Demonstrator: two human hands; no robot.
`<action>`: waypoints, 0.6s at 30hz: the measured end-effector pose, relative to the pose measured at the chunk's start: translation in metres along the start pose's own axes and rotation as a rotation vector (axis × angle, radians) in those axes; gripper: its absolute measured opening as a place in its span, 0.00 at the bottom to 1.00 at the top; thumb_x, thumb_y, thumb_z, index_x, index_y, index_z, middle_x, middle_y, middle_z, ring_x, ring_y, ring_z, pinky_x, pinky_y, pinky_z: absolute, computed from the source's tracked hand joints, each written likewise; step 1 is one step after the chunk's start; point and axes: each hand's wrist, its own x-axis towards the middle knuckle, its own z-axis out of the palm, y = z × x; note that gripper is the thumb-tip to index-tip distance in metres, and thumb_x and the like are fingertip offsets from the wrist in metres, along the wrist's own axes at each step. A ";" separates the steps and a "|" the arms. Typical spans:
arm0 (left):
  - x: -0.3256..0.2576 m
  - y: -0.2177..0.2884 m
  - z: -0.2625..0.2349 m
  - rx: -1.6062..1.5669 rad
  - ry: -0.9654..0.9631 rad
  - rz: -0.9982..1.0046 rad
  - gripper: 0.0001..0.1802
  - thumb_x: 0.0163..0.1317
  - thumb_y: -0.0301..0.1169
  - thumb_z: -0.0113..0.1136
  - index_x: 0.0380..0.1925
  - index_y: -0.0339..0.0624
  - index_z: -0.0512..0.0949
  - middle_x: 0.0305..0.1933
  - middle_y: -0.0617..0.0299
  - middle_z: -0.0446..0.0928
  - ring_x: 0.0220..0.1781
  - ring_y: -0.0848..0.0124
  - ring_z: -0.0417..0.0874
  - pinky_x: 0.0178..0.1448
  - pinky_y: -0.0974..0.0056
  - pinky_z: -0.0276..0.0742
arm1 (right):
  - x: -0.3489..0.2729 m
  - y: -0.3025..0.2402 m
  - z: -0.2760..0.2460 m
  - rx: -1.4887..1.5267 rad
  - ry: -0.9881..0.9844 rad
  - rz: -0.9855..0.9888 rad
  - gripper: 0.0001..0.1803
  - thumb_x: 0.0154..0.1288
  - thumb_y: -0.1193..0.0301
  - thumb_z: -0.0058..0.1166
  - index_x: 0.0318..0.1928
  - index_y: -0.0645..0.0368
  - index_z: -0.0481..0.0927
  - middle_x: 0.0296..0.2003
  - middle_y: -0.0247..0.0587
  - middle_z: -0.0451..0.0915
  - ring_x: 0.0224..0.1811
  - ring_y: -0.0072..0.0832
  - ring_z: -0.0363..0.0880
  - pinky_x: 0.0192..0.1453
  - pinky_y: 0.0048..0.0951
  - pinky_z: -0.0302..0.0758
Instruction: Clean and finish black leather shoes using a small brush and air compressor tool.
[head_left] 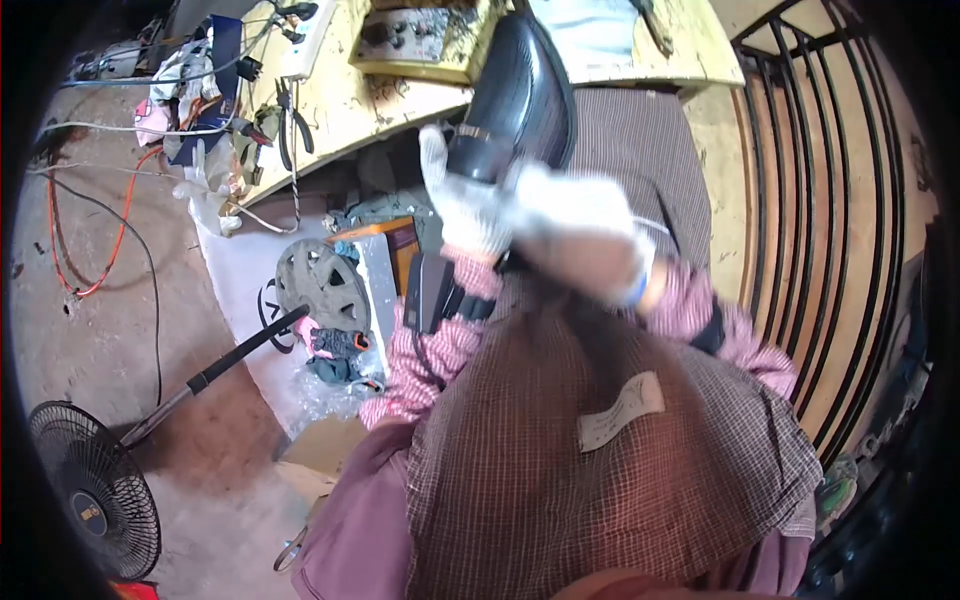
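A glossy black shoe (525,95) points away from me over the near edge of the workbench, with a small metal trim on its left side. My left hand (472,215), in a white glove, supports the shoe's near end, its thumb raised along the left side. My right hand (580,215), also white-gloved, lies across that same end from the right. Motion smears its fingers, so I cannot make out whether it holds something. A brownish blur shows beneath it. Both forearms wear pink checked sleeves.
On the workbench (400,110) stand a yellow tray (420,72) with a control panel, and pliers (287,135). A black barred rack (800,220) rises at the right. A floor fan (95,490) stands lower left; cords (140,230) trail nearby. Brown checked cloth (560,450) covers my lap.
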 end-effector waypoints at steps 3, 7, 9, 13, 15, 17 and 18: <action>-0.002 0.012 0.022 -0.121 -0.027 0.120 0.42 0.66 0.60 0.58 0.63 0.32 0.70 0.65 0.46 0.74 0.64 0.52 0.77 0.71 0.47 0.71 | -0.009 -0.016 -0.003 0.566 -0.468 -0.117 0.12 0.68 0.60 0.57 0.44 0.53 0.83 0.37 0.46 0.83 0.36 0.40 0.86 0.42 0.36 0.83; -0.022 0.047 0.022 -0.095 -0.007 0.310 0.39 0.70 0.57 0.55 0.64 0.30 0.70 0.64 0.45 0.75 0.65 0.52 0.77 0.74 0.48 0.68 | -0.007 0.043 -0.051 0.013 0.363 0.155 0.11 0.70 0.69 0.55 0.49 0.58 0.82 0.42 0.47 0.85 0.43 0.42 0.85 0.49 0.36 0.81; -0.009 0.069 0.015 -0.179 0.105 0.420 0.37 0.71 0.55 0.53 0.64 0.30 0.71 0.64 0.45 0.76 0.65 0.51 0.77 0.75 0.48 0.66 | 0.012 0.070 -0.064 0.229 0.680 0.472 0.15 0.72 0.66 0.55 0.54 0.58 0.82 0.44 0.47 0.86 0.44 0.41 0.85 0.50 0.34 0.80; 0.056 0.117 -0.027 -0.385 -0.294 0.248 0.30 0.69 0.56 0.57 0.46 0.36 0.83 0.47 0.52 0.85 0.49 0.60 0.85 0.60 0.57 0.79 | 0.019 0.174 -0.065 -0.538 0.602 0.388 0.21 0.71 0.64 0.56 0.62 0.51 0.79 0.48 0.49 0.85 0.44 0.45 0.84 0.51 0.38 0.80; 0.096 0.140 -0.027 -0.393 -0.909 0.216 0.34 0.68 0.59 0.56 0.54 0.37 0.80 0.52 0.56 0.84 0.50 0.63 0.83 0.61 0.60 0.78 | 0.027 0.189 -0.066 -0.670 0.307 0.447 0.27 0.68 0.68 0.55 0.67 0.52 0.73 0.52 0.48 0.83 0.46 0.47 0.84 0.53 0.42 0.79; 0.100 0.155 -0.019 -0.411 -0.868 0.310 0.36 0.67 0.61 0.55 0.57 0.39 0.79 0.54 0.59 0.84 0.51 0.66 0.83 0.61 0.62 0.77 | 0.030 0.185 -0.058 -0.617 0.062 0.467 0.29 0.66 0.70 0.54 0.68 0.52 0.71 0.62 0.52 0.76 0.54 0.51 0.80 0.56 0.48 0.78; 0.110 0.164 -0.027 -0.382 -0.900 0.316 0.36 0.67 0.61 0.55 0.57 0.39 0.79 0.53 0.59 0.84 0.51 0.66 0.82 0.61 0.62 0.77 | 0.032 0.180 -0.056 -0.619 0.029 0.501 0.31 0.65 0.71 0.55 0.69 0.52 0.70 0.65 0.51 0.74 0.56 0.50 0.79 0.58 0.47 0.77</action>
